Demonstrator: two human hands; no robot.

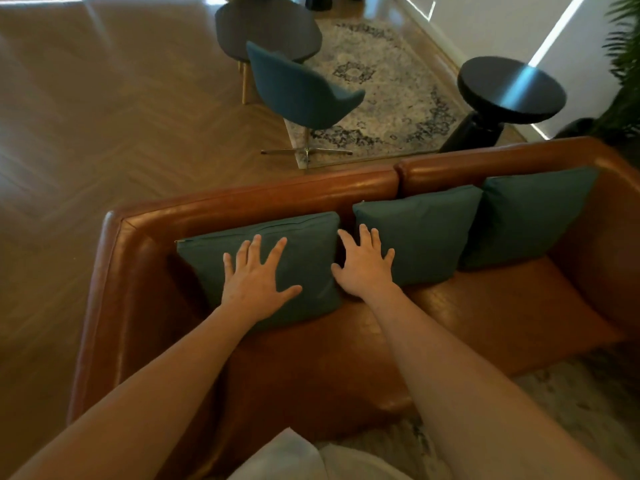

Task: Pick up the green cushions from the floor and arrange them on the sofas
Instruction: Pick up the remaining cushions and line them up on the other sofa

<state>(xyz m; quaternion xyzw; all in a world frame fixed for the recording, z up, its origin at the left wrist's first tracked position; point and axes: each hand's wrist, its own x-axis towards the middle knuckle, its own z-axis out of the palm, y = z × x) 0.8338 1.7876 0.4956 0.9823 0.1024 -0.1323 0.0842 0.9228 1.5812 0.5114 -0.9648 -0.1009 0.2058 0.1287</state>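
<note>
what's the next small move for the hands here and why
Probably lift both hands straight off. The left hand lies flat on the left cushion, and the right hand spreads over the gap to the middle cushion. With the right cushion, all three lean in a row against the sofa backrest, so little seems left to adjust here.

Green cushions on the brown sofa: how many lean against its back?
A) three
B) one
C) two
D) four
A: a left cushion, a middle cushion and a right cushion lean in a row against the back of the sofa.
</note>
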